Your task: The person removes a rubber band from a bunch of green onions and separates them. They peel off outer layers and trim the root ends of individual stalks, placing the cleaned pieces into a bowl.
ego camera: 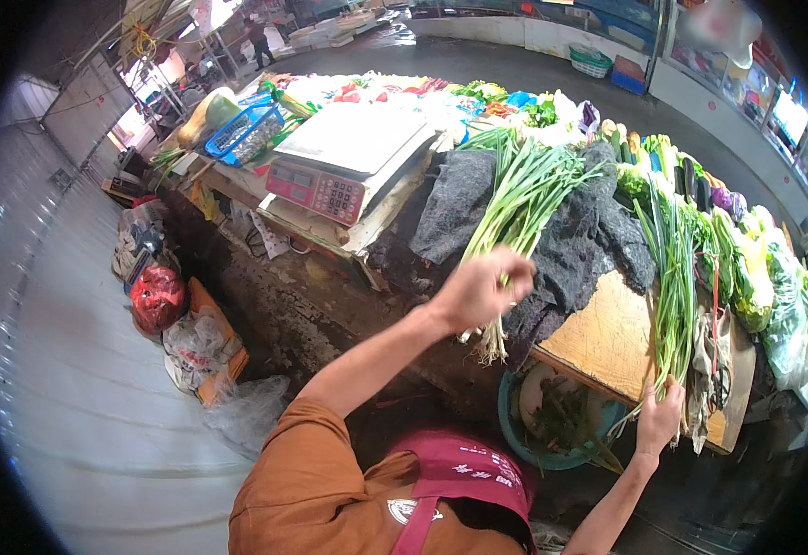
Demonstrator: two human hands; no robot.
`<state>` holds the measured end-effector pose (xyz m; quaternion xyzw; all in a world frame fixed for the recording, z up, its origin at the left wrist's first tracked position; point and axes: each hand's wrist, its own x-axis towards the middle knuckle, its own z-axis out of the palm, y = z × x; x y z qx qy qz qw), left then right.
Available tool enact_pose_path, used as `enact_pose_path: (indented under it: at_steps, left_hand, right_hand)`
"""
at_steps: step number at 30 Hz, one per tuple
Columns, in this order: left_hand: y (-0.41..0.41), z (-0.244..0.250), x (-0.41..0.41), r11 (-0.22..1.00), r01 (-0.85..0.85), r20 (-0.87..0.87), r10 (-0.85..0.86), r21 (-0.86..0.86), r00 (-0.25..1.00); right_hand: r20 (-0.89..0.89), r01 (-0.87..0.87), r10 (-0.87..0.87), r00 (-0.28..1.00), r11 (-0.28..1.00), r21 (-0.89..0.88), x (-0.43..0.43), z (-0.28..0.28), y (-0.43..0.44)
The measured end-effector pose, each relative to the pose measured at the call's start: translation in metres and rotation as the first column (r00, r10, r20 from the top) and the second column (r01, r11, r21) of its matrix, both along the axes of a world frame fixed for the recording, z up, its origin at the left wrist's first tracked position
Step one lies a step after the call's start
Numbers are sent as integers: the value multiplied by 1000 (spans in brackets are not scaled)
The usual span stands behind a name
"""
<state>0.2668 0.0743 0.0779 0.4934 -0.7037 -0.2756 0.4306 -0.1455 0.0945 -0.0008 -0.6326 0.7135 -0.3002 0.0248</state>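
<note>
A thick bunch of green onions (515, 198) lies over dark grey cloth (456, 201), with its white rooted ends hanging past the table's front edge. Across its lower stems is my left hand (484, 288), fingers curled and slightly blurred; whether it grips any stalks I cannot tell. Further right, a second bunch of green onions (674, 298) stretches over the wooden board (605, 333), leaves pointing away from me. My right hand (660, 413) holds that bunch low on the stems, near the board's front edge.
A digital scale (317, 187) stands left of the cloth, beside a blue basket (244, 132). Vegetables (730, 201) crowd the far and right sides. Below the board sits a teal basin (515, 416) with leaf scraps. Scissors (721, 381) hang at the right; plastic bags (199, 340) lie at lower left.
</note>
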Motion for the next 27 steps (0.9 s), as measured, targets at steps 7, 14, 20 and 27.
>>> enact_pose_path:
  at_steps: [7, 14, 20, 27]
  left_hand:
    - [85, -65, -39, 857, 405, -191, -360, 318, 913]
    - [117, -104, -56, 778, 457, -365, -313, 431, 877]
    - [105, -118, -75, 646, 526, -656, -53, 552, 753]
    - [70, -121, -107, 713, 297, -640, 271, 636, 719]
  right_hand:
    - [-208, 41, 0, 978, 981, 191, -6, 3, -16]
    - [-146, -49, 58, 988, 997, 61, 1, 12, -28]
    - [681, -333, 213, 700, 942, 48, 57, 7, 4]
    - [880, -562, 92, 466, 799, 214, 152, -16, 64]
